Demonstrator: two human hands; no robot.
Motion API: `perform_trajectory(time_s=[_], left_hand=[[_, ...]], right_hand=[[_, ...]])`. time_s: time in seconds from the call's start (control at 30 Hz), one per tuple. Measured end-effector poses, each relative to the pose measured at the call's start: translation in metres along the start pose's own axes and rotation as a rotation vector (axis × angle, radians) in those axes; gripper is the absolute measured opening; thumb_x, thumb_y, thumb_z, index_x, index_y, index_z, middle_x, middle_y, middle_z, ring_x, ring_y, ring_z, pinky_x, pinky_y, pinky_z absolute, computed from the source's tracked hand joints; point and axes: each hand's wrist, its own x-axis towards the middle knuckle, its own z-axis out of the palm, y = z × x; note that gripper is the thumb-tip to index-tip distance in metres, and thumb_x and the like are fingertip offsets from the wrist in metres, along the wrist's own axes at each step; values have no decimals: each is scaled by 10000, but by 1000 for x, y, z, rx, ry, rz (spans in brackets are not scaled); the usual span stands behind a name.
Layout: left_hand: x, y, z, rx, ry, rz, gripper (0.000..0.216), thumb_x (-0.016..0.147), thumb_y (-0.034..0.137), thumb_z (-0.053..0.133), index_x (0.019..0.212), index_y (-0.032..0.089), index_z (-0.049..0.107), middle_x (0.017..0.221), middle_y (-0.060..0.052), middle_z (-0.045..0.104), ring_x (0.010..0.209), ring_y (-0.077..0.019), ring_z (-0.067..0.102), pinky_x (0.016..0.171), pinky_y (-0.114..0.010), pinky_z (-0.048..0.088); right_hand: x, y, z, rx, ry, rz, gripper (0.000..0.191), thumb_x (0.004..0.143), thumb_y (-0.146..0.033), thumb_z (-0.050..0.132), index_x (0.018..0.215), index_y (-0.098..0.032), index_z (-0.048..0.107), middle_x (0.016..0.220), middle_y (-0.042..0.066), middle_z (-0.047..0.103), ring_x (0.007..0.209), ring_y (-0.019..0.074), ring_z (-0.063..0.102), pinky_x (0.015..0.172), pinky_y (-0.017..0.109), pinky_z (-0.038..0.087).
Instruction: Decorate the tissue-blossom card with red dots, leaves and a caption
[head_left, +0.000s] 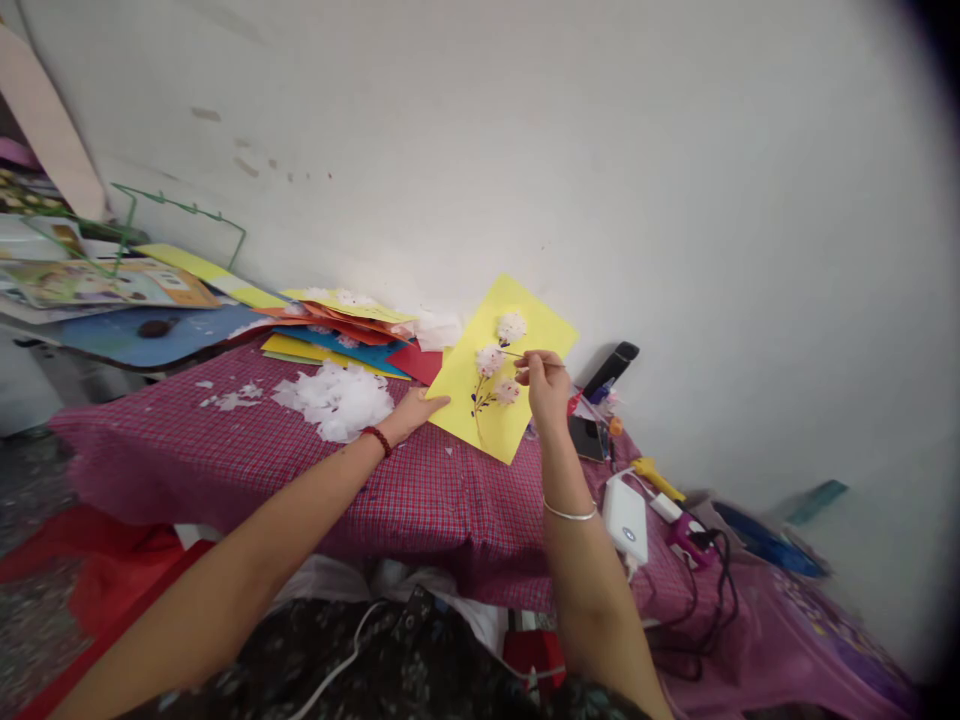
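A yellow sheet of paper [459, 375] is tilted up above the table, with a brown stem, small dark leaves and several fluffy white flowers on it. My left hand [411, 412] grips its left corner, thumb on top and fingers underneath. Between thumb and fingertips of my right hand [545, 385] is a thin paintbrush [517, 354]. Its tip points left and meets or hovers just over the middle white flower [490, 361]; contact is unclear. A heap of torn white tissue paper [334, 398] lies left of the sheet, near my left hand.
A checked cloth [420, 500] covers the table. Coloured papers [337, 330] are stacked against the wall. To the right lie a white power bank [625, 520], a yellow glue gun [658, 478], a purple power strip [691, 540] and black cables. A green wire rack [180, 205] stands at left.
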Motion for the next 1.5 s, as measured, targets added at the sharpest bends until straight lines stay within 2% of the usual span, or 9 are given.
perform_trajectory(time_s=[0.2, 0.43, 0.83, 0.97, 1.17, 1.27, 1.33, 1.43, 1.5], left_hand=[[1, -3, -2, -1, -6, 8, 658, 460, 455, 936, 971, 84, 751, 946, -144, 788, 835, -286, 750, 810, -400, 583], [5, -8, -4, 12, -12, 12, 588, 493, 445, 927, 915, 73, 754, 883, -147, 788, 852, -289, 748, 851, -417, 577], [0, -3, -3, 6, -47, -6, 639, 456, 412, 943, 971, 80, 761, 879, -128, 791, 837, -288, 748, 798, -389, 580], [-1, -2, 0, -28, -24, -16, 592, 447, 377, 948, 926, 82, 762, 834, -126, 788, 834, -292, 748, 802, -394, 583], [-7, 7, 5, -126, 93, 22, 518, 500, 359, 929, 892, 78, 742, 824, -128, 785, 892, -300, 746, 856, -414, 589], [-26, 20, 5, -179, 156, 53, 500, 576, 372, 894, 952, 86, 730, 884, -120, 790, 962, -292, 738, 899, -410, 587], [-50, 29, 4, -201, 169, 48, 492, 593, 347, 887, 978, 86, 728, 943, -123, 791, 988, -297, 734, 912, -407, 589], [-100, 38, 1, -224, 180, 2, 488, 633, 332, 869, 1039, 102, 725, 1030, -117, 784, 1014, -301, 729, 915, -407, 596], [-140, 39, -1, -236, 178, -82, 475, 667, 342, 855, 1064, 115, 724, 1045, -120, 782, 1006, -311, 732, 900, -419, 603]], right_hand=[[-8, 4, -3, -36, -20, -8, 346, 856, -515, 550, 898, -177, 612, 761, 19, 711, 552, 112, 619, 567, 259, 501], [-3, 1, -14, 40, 165, -79, 280, 867, -440, 547, 866, -167, 611, 712, 0, 699, 502, 91, 597, 544, 234, 495], [13, 5, -17, 47, 174, -51, 239, 845, -419, 556, 851, -183, 595, 679, -21, 689, 466, 78, 575, 502, 215, 469], [11, 9, -20, 81, 173, -20, 243, 828, -420, 576, 851, -180, 606, 678, -26, 696, 460, 72, 575, 505, 212, 472], [2, 4, -27, 309, 288, 22, 283, 791, -464, 615, 856, -191, 581, 661, -43, 683, 429, 62, 546, 465, 202, 446], [-9, -3, -41, 426, 378, 44, 301, 785, -478, 628, 899, -208, 561, 661, -55, 669, 428, 66, 545, 456, 208, 451], [-22, -6, -52, 473, 446, 19, 295, 802, -468, 626, 955, -225, 559, 678, -60, 670, 459, 75, 567, 482, 218, 476], [-52, -8, -63, 477, 458, 12, 249, 830, -436, 618, 965, -231, 574, 728, -38, 698, 523, 93, 613, 546, 248, 526], [-76, -9, -65, 446, 437, 38, 214, 844, -409, 610, 954, -225, 599, 759, -20, 712, 550, 105, 633, 571, 266, 547]])
